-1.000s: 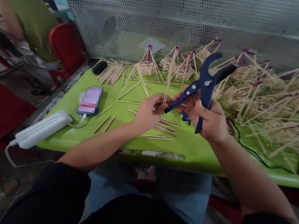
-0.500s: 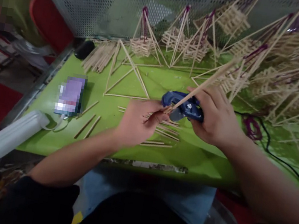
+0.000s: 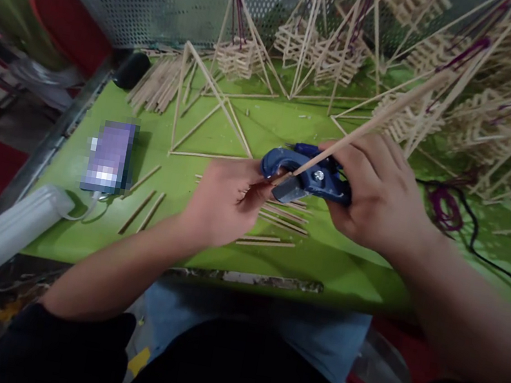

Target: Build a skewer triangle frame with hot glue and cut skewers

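My right hand [image 3: 377,192] is closed around the handles of a blue pipe cutter [image 3: 319,176], whose curved jaw points left. A long thin wooden stick [image 3: 369,125] slants from upper right down into the cutter's jaws. At its lower end, my left hand [image 3: 228,203] pinches the stick just beside the jaws; the fingertips are partly hidden by the tool. Several short cut sticks [image 3: 283,216] lie on the green table under both hands. To the left of these, a triangular stick frame [image 3: 223,108] stands on the table.
Several stick pyramids with purple cord [image 3: 331,47] crowd the back and right. A stick bundle [image 3: 158,84] lies at back left. A phone [image 3: 109,157] is cabled to a white power bank [image 3: 17,227] on the left. A black cable [image 3: 473,234] runs along the right.
The cutter's jaws now sit around the stick near my left fingers, with the blade more visible. My left hand has shifted slightly left. The whole view has tilted a little.
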`<act>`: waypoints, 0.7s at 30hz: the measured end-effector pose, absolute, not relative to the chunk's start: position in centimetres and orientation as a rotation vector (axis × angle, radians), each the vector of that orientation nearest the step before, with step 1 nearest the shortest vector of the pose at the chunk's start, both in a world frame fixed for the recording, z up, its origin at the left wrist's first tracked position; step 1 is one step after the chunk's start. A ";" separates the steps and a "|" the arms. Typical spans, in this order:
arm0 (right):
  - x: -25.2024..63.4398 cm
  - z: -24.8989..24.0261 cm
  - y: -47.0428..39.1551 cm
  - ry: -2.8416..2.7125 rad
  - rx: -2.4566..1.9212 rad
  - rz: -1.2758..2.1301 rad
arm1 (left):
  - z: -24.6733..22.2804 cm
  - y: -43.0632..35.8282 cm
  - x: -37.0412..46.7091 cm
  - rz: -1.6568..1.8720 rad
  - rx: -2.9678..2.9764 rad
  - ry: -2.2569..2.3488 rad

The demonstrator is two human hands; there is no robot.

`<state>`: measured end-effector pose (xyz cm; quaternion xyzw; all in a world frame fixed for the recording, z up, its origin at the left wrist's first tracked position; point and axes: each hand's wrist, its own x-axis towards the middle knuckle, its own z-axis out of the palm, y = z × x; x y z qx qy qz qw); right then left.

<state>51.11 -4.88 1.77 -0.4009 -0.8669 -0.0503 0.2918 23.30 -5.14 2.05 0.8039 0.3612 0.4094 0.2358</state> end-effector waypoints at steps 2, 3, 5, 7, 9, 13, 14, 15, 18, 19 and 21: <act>51.0 1.7 -4.9 -2.314 -1.104 -0.150 | 2.1 -5.1 23.2 1.082 2.102 0.963; 51.0 1.6 -4.9 -2.321 -1.111 -0.158 | 2.1 -5.0 23.2 1.062 2.027 0.946; 51.0 1.4 -4.8 -2.348 -1.113 -0.162 | 2.1 -4.8 23.2 1.023 1.884 0.897; 51.0 1.2 -4.7 -2.370 -1.117 -0.143 | 2.2 -4.6 23.3 0.980 1.803 0.863; 50.9 1.2 -4.7 -2.382 -1.134 -0.104 | 2.5 -4.5 23.3 0.929 1.778 0.876; 50.6 1.5 -5.0 -2.393 -1.186 -0.014 | 3.2 -4.6 23.3 0.853 1.790 0.954; 50.5 1.5 -5.1 -2.390 -1.200 0.011 | 3.3 -4.6 23.3 0.842 1.794 0.965; 50.5 1.6 -5.2 -2.383 -1.209 0.031 | 3.4 -4.6 23.2 0.834 1.795 0.971; 50.3 1.5 -5.4 -2.368 -1.213 0.046 | 3.5 -4.6 23.1 0.815 1.778 0.987; 50.3 1.4 -5.4 -2.364 -1.202 0.027 | 3.5 -4.6 23.0 0.810 1.772 0.986; 50.3 1.2 -5.5 -2.362 -1.162 -0.029 | 3.6 -4.6 22.9 0.804 1.761 0.977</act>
